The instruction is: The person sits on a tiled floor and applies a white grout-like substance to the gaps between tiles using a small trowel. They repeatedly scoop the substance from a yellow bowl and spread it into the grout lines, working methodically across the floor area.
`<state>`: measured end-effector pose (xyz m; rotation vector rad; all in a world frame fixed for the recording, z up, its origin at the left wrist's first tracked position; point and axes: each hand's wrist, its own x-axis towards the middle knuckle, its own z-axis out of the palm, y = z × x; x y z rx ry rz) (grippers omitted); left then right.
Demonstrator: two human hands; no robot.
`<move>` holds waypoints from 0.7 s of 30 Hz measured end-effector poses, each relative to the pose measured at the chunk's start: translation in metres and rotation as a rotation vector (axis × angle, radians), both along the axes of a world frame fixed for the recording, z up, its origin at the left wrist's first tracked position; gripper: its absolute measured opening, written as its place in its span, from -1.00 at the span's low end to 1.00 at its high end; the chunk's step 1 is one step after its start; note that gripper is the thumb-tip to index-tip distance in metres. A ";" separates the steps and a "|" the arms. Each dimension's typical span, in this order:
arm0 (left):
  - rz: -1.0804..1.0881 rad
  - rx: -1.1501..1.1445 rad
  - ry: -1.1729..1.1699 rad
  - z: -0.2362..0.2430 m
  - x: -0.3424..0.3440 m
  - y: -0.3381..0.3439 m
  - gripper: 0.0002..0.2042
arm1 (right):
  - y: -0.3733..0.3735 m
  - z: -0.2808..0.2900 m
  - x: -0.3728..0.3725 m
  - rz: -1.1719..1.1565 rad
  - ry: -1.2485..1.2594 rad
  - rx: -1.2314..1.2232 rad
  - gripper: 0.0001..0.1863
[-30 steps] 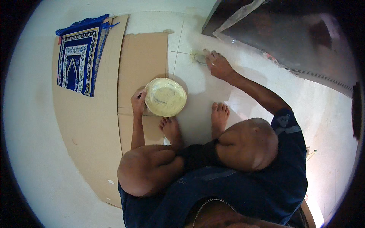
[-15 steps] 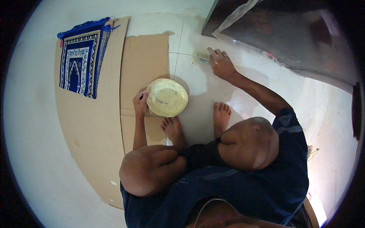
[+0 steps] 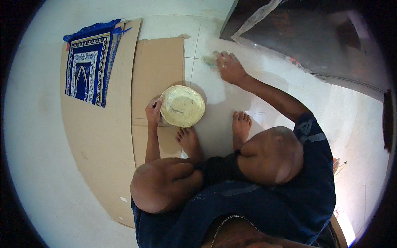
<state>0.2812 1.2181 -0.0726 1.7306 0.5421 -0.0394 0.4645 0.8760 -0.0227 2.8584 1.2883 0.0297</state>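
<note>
My left hand (image 3: 154, 108) grips the left rim of a round, shallow bowl (image 3: 166, 108) coated inside with pale yellow paste. It is held over the edge of the cardboard, in front of my feet. Farther off to the right, my right hand (image 3: 231, 68) reaches out low over the white tiles. Its fingers are closed on a small flat tool (image 3: 210, 62) smeared with pale yellow-green. Most of that tool is under the fingers, and its exact kind cannot be made out. It lies close to a tile joint.
Flat cardboard sheets (image 3: 158, 62) cover the floor at the left. On them rests a folded blue patterned rug (image 3: 86, 68) with fringes. A dark glossy panel (image 3: 306, 37) with plastic film stands at the far right. My bare feet (image 3: 241, 130) are on the near floor.
My right hand has moved slightly to the left with the smeared tool. The left hand and the bowl are almost where they were.
</note>
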 end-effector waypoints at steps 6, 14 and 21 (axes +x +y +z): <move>0.036 0.023 0.058 0.009 0.002 -0.003 -0.80 | -0.033 0.017 -0.007 -0.369 0.077 0.075 -0.65; -0.002 0.027 0.027 0.007 0.005 -0.003 -0.79 | -0.053 -0.005 -0.050 -0.534 0.047 0.021 -0.55; -0.051 0.147 0.093 0.003 0.001 0.007 -0.79 | 0.006 -0.006 -0.033 -0.420 0.056 0.159 -0.53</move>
